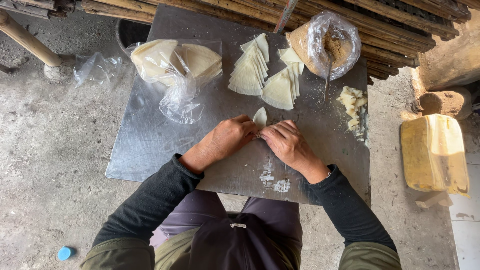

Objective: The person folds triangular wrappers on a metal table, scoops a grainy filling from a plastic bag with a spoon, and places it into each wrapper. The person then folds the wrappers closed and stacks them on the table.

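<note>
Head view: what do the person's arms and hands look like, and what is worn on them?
Both hands, left hand and right hand, are bare, without gloves. Long black sleeves reach the wrists, with olive-green outer cuffs near the elbows. A thin bracelet shows at the right wrist.

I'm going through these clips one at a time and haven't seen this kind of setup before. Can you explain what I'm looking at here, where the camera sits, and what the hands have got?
There is no machine here. The one picture comes from a camera worn on a person's head, looking down at their own two bare hands over a metal sheet used as a table. The left hand and the right hand meet in the middle and pinch a small pale dough piece between the fingertips. Behind them lie cut dough wedges, fanned out, a plastic bag of more wrappers, a bag of crumbly brown filling with a spoon in it, and a pile of scraps. A yellow jerrycan lies on the ground at the right.
</note>
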